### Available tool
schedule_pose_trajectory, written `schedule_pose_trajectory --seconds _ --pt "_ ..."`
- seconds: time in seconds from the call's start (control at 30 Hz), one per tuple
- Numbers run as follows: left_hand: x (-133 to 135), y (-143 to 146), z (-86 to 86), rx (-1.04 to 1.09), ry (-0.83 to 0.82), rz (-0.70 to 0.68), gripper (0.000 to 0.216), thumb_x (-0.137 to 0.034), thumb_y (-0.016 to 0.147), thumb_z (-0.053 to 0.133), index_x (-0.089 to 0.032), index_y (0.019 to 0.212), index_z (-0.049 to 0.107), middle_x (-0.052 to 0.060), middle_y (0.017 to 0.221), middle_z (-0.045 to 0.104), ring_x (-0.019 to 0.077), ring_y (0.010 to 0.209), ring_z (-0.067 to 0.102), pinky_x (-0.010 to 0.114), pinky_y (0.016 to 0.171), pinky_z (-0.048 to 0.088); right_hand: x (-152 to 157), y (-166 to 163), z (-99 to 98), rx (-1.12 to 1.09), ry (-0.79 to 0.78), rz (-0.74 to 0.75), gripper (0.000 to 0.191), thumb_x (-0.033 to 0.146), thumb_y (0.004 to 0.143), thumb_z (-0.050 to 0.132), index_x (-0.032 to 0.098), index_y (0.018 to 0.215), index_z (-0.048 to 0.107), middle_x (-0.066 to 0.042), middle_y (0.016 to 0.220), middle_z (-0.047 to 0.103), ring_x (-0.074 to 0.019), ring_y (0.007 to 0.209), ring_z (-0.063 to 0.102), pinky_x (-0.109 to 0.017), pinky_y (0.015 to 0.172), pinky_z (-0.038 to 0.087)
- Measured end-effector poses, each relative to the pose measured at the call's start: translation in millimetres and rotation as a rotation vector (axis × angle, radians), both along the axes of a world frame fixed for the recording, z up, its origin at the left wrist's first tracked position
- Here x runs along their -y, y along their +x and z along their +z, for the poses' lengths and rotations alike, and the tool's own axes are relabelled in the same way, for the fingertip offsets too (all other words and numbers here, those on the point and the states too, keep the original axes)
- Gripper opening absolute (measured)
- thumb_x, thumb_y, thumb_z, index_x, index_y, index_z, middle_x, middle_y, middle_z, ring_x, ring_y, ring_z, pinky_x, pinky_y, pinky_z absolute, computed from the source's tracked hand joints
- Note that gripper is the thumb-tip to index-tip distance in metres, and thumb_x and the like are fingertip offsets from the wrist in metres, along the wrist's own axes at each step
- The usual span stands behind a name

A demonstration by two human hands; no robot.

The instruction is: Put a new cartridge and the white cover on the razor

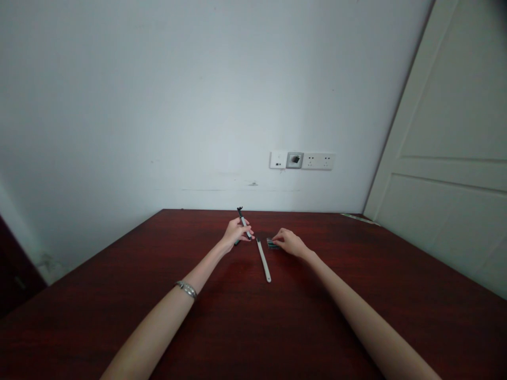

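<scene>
- A dark red table (356, 295) stands by a white wall (158, 105) with sockets (301, 160).
- Your left hand (236, 232) is closed around a thin gray tool (242, 219). Its black tip points up.
- Your right hand (289, 243) is half curled, with its fingertips on a small dark block (271, 243) on the table. You cannot tell if they pinch it.
- A white stick (263, 259) lies flat between your hands.

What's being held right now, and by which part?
The left hand holds a pen-like tool by its lower half, dark tip up. The right hand touches a small dark block; a grip cannot be told.
</scene>
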State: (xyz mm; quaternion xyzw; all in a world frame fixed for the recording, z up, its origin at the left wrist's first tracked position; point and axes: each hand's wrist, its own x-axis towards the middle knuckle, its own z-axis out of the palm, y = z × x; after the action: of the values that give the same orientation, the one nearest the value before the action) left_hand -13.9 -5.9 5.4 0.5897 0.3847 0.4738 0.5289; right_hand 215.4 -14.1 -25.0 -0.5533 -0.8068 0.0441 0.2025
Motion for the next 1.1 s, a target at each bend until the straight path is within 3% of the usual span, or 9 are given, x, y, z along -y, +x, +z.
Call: schedule_pose_trajectory --seconds 0.23,0.63,1.1 --pt "2.3 0.8 1.1 -0.007 0.01 0.012 0.015 -0.012 0.073 0.057 -0.014 0.083 0.045 0.005 0.064 0.063 0.0181 0.055 0.065 0.029 0.051 0.053 -3.3 -2.1 -9.7 0.032 -0.006 0.021 0.024 0.031 0.084 0.049 0.024 0.094 0.069 -0.004 0.098 0.059 -0.0153 0.09 0.055 -0.022 0.075 0.04" --pt "3.8 2.2 0.2 -0.105 -0.018 -0.079 0.016 -0.012 0.073 0.057 -0.015 0.084 0.045 0.006 0.067 0.065 0.0178 0.055 0.065 0.026 0.049 0.051 5.4 -5.8 -3.2 0.104 0.028 0.049 0.026 0.032 0.088 0.045 0.023 0.095 0.067 -0.004 0.101 0.057 -0.0149 0.095 0.053 -0.022 0.075 0.04" --pt "6.0 2.5 -1.4 -0.206 -0.041 -0.185 0.016 -0.011 0.069 0.055 -0.014 0.084 0.05 0.007 0.067 0.067 0.0188 0.059 0.066 0.022 0.049 0.047 0.2 -3.6 -7.7 -0.017 0.049 0.101 0.022 0.024 0.085 0.047 0.016 0.087 0.067 -0.006 0.091 0.06 -0.0132 0.082 0.056 -0.021 0.076 0.039"
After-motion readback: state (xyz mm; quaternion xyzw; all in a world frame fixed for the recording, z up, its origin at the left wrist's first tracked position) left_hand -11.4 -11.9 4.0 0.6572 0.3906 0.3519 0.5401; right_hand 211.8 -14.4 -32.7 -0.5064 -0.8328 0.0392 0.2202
